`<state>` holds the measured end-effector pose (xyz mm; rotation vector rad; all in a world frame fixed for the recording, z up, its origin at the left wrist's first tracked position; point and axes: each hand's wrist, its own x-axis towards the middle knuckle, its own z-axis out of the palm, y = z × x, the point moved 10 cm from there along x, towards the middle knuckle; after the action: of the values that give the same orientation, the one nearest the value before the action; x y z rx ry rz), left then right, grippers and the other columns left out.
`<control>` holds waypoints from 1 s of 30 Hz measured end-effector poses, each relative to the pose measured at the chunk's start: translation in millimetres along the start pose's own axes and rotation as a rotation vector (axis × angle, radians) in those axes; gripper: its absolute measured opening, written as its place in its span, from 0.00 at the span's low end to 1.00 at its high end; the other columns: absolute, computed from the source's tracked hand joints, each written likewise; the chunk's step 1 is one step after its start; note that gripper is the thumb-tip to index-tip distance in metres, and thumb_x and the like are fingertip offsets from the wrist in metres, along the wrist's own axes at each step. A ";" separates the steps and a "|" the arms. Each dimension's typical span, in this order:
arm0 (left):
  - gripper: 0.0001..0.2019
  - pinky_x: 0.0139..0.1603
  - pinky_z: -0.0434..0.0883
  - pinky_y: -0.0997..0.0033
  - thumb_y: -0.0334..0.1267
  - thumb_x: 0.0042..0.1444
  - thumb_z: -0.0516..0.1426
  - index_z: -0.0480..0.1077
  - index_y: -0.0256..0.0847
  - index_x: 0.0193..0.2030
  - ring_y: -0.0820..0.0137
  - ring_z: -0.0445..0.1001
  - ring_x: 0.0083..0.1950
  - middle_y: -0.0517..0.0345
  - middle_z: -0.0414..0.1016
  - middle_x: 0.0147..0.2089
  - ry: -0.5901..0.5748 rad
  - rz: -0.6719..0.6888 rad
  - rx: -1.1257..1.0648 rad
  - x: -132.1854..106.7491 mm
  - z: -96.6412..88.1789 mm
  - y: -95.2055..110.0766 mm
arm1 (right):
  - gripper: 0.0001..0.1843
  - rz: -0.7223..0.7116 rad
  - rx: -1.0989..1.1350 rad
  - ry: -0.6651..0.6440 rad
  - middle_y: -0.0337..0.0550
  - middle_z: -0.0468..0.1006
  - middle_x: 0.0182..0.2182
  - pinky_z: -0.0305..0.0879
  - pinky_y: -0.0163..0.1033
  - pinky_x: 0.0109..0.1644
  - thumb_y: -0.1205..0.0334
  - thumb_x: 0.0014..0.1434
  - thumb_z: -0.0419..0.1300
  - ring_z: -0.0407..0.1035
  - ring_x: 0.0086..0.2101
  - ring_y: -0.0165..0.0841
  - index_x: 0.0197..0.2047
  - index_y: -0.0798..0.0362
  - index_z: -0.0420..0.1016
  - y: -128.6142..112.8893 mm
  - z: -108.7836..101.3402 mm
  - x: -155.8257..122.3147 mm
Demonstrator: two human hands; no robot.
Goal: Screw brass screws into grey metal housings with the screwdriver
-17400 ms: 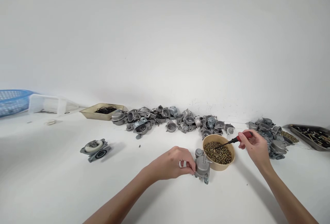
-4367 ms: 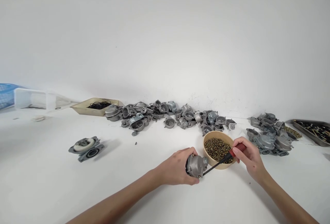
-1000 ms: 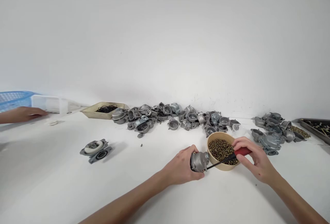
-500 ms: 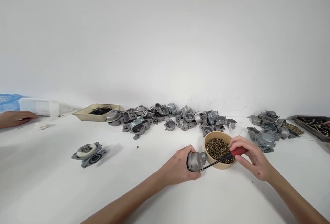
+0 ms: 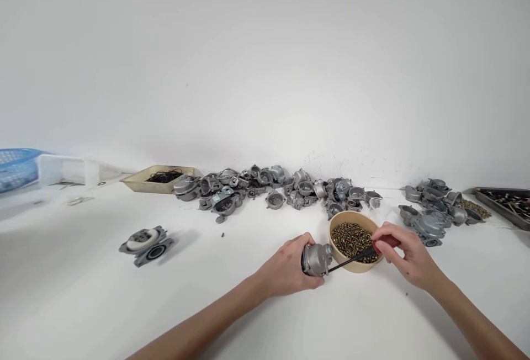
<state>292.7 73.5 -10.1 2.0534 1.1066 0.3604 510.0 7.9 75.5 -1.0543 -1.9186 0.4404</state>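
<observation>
My left hand (image 5: 290, 269) is wrapped round a grey cast-metal housing (image 5: 318, 259), held just above the table left of a round bowl (image 5: 334, 252). Small brass-coloured screws (image 5: 351, 241) fill the bowl. In my right hand (image 5: 409, 258) is a screwdriver (image 5: 366, 252) with a red and black handle, gripped between thumb and fingers. Its dark shaft slants down across the bowl's front rim, and the tip meets the lower right edge of the housing, where a brass-coloured screw head partly shows.
Grey metal housings (image 5: 226, 202) lie heaped along the wall, with another heap (image 5: 430, 219) at right. A housing with a white ring (image 5: 147, 243) sits at left. Behind are a tray of black rings (image 5: 136, 183), a blue basket (image 5: 19, 169) and a dark tray (image 5: 491, 205).
My right hand's fingers have shifted and closed further round the screwdriver handle. The other person's hands at both sides have left view. The whole view has shifted slightly; the housing stays in my left hand.
</observation>
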 end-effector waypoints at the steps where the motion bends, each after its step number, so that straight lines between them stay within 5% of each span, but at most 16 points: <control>1: 0.25 0.47 0.71 0.60 0.50 0.45 0.68 0.64 0.46 0.46 0.50 0.73 0.53 0.53 0.76 0.48 0.000 -0.003 0.004 0.1 0.1 -0.4 | 0.11 -0.001 -0.030 0.002 0.43 0.77 0.30 0.67 0.34 0.23 0.57 0.76 0.56 0.67 0.22 0.31 0.43 0.48 0.78 0.0 0.4 0.6; 7: 0.25 0.48 0.71 0.60 0.50 0.45 0.68 0.65 0.47 0.45 0.51 0.73 0.53 0.54 0.76 0.47 0.013 0.003 0.009 0.9 -0.2 -0.1 | 0.08 -0.027 0.075 -0.015 0.49 0.77 0.43 0.76 0.38 0.37 0.55 0.73 0.58 0.74 0.37 0.37 0.44 0.47 0.76 -7.4 2.5 2.2; 14: 0.24 0.48 0.71 0.59 0.50 0.46 0.67 0.64 0.47 0.46 0.51 0.73 0.52 0.54 0.76 0.48 0.006 0.016 0.010 -1.1 -0.8 2.9 | 0.09 0.006 -0.049 -0.004 0.40 0.75 0.29 0.67 0.32 0.26 0.60 0.74 0.58 0.70 0.25 0.30 0.40 0.47 0.75 4.8 3.1 -0.1; 20: 0.23 0.49 0.69 0.57 0.51 0.46 0.67 0.63 0.47 0.44 0.52 0.72 0.50 0.55 0.75 0.46 0.020 0.031 0.008 -0.1 -0.7 3.2 | 0.06 -0.059 0.074 -0.063 0.49 0.76 0.43 0.77 0.38 0.37 0.59 0.73 0.57 0.75 0.37 0.37 0.48 0.47 0.76 -9.4 4.7 -0.9; 27: 0.23 0.55 0.68 0.55 0.49 0.46 0.67 0.64 0.47 0.44 0.54 0.73 0.49 0.58 0.75 0.47 0.040 0.038 0.030 -0.1 -0.5 5.6 | 0.09 0.050 0.016 -0.025 0.39 0.75 0.26 0.71 0.31 0.27 0.60 0.76 0.56 0.70 0.24 0.30 0.43 0.49 0.75 10.0 5.2 -2.4; 30: 0.23 0.54 0.69 0.57 0.48 0.45 0.68 0.64 0.47 0.44 0.55 0.74 0.48 0.59 0.75 0.46 0.045 0.036 0.038 -0.5 -0.8 6.1 | 0.09 -0.004 0.000 -0.039 0.44 0.77 0.34 0.73 0.32 0.31 0.59 0.75 0.54 0.73 0.30 0.32 0.47 0.48 0.76 2.5 4.0 -1.0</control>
<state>295.5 71.5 -5.0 2.1109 1.1120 0.4084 508.2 8.9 71.2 -1.0485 -1.9543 0.4616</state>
